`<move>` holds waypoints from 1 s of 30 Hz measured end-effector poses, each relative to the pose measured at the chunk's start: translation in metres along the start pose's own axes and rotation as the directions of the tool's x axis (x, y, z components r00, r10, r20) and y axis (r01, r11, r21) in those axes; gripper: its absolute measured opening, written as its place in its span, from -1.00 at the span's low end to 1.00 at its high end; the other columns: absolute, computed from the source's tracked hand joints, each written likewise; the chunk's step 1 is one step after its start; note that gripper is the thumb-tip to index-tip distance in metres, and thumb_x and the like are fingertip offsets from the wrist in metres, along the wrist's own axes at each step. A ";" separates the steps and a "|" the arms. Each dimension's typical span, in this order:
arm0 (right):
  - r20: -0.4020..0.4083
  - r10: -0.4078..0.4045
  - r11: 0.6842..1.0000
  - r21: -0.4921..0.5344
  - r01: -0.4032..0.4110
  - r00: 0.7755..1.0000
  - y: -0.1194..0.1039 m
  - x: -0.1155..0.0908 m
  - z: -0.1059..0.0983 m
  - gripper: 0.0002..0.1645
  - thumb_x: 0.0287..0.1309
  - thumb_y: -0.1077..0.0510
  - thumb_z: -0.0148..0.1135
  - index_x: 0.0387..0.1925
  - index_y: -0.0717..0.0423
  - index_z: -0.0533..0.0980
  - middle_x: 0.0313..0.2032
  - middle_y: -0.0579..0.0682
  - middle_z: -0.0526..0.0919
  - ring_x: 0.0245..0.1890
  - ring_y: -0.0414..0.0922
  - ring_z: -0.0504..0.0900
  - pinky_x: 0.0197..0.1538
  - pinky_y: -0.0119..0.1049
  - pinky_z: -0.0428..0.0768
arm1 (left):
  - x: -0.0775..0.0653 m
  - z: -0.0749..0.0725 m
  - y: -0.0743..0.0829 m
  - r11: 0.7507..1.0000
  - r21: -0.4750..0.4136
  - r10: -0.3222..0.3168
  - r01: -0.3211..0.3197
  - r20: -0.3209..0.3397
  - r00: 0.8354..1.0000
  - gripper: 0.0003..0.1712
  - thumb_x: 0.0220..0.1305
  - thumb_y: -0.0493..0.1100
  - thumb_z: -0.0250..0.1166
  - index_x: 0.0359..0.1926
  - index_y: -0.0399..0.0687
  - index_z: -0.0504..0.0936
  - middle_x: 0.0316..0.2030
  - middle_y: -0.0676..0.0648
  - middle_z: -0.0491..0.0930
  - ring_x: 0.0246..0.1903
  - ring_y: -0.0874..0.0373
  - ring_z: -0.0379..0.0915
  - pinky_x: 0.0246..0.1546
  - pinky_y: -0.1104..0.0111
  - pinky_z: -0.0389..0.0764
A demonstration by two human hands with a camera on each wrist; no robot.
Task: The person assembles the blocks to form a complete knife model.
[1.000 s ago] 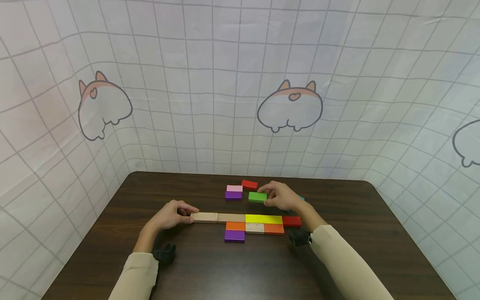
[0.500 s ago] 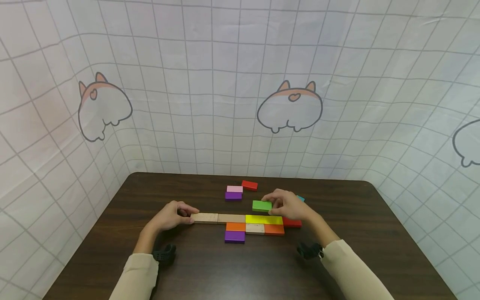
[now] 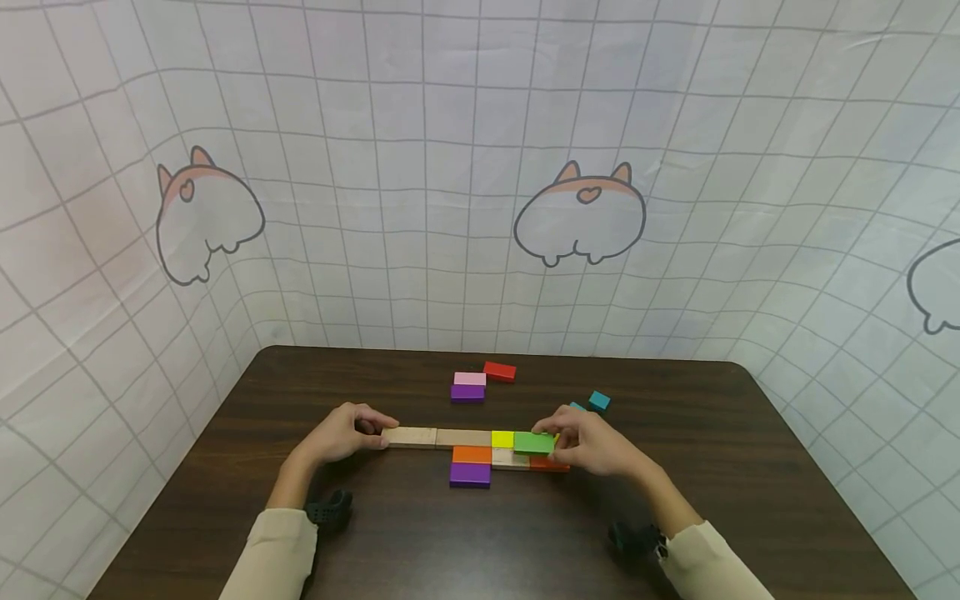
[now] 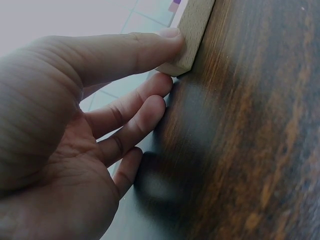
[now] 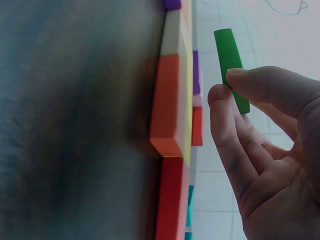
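While your right hand [image 3: 592, 440] pinches the green block [image 3: 534, 443] between thumb and fingertips, you have it raised over the right part of the yellow block [image 3: 502, 438], the reference here. Left of that reference, your left hand [image 3: 337, 435] has thumb and index finger clamped on the outer end of the end wooden block [image 3: 410, 437]; its other fingers bend loosely past that end.

Edges: your table [image 3: 468, 550] ends behind the yellow block, just past the far red block [image 3: 499, 372]; its side edges lie well apart from the row. Room: you have a strip of tabletop behind the yellow block, up to the far purple block [image 3: 467, 393], and a wider stretch in front.

Count, relative to yellow: 14 blocks.
- Green 1, above; yellow 1.
- Wooden 3: two end to end at left, one short in front.
- Orange 2: front left, front right.
- Purple 2: one front left, touching orange; one behind, touching pink.
- Pink 1, behind.
- Red 2: one behind, one at its right end, seen in your right wrist view.
- Teal 2, behind right, one partly hidden by your hand.
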State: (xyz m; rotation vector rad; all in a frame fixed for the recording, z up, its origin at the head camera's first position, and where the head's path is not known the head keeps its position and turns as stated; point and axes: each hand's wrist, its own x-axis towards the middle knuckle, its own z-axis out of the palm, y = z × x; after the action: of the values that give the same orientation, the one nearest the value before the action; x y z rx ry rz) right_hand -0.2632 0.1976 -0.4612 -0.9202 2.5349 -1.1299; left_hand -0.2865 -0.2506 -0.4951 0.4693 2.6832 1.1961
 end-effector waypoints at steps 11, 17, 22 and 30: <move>0.050 0.004 1.000 -0.028 -0.003 0.999 -0.002 -0.009 0.017 -0.58 0.23 0.25 0.40 0.13 0.02 0.64 -0.16 -0.04 0.54 -0.33 -0.30 0.61 -0.17 -0.38 0.64 | -0.002 -0.002 0.002 1.000 -0.011 0.006 -0.006 0.006 1.000 -0.67 0.23 -0.16 0.49 0.03 -0.03 0.79 -0.17 -0.07 0.71 -0.25 0.13 0.46 -0.20 0.27 0.50; 0.074 -0.006 1.000 -0.021 0.008 0.997 -0.001 -0.009 0.025 -0.58 0.21 0.28 0.39 0.11 0.02 0.66 -0.15 -0.04 0.52 -0.32 -0.28 0.60 -0.17 -0.39 0.64 | -0.002 -0.001 0.001 1.000 -0.012 0.011 -0.010 0.009 1.000 -0.67 0.23 -0.17 0.50 0.03 -0.04 0.79 -0.18 -0.08 0.71 -0.26 0.12 0.46 -0.20 0.25 0.49; 0.081 -0.017 0.998 -0.065 0.022 0.997 -0.002 -0.008 0.029 -0.60 0.18 0.29 0.40 0.06 0.01 0.67 -0.16 -0.04 0.53 -0.35 -0.31 0.59 -0.19 -0.40 0.63 | -0.002 -0.002 0.001 1.000 -0.008 0.016 -0.016 0.010 1.000 -0.67 0.22 -0.14 0.50 0.02 -0.01 0.80 -0.17 -0.06 0.73 -0.26 0.16 0.46 -0.22 0.33 0.49; 0.103 -0.010 0.998 -0.067 0.017 0.995 -0.009 -0.009 0.031 -0.60 0.17 0.28 0.41 0.08 0.06 0.66 -0.15 0.01 0.53 -0.35 -0.32 0.58 -0.17 -0.42 0.62 | -0.002 -0.001 0.002 1.000 0.000 0.024 -0.024 0.007 1.000 -0.67 0.22 -0.12 0.51 0.02 0.00 0.80 -0.16 -0.04 0.73 -0.26 0.16 0.48 -0.20 0.30 0.49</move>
State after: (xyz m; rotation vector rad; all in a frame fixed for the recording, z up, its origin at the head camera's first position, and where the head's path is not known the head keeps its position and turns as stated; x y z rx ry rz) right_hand -0.2391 0.1797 -0.4759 -0.9864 2.5010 -0.9798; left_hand -0.2850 -0.2511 -0.4930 0.5057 2.6786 1.1985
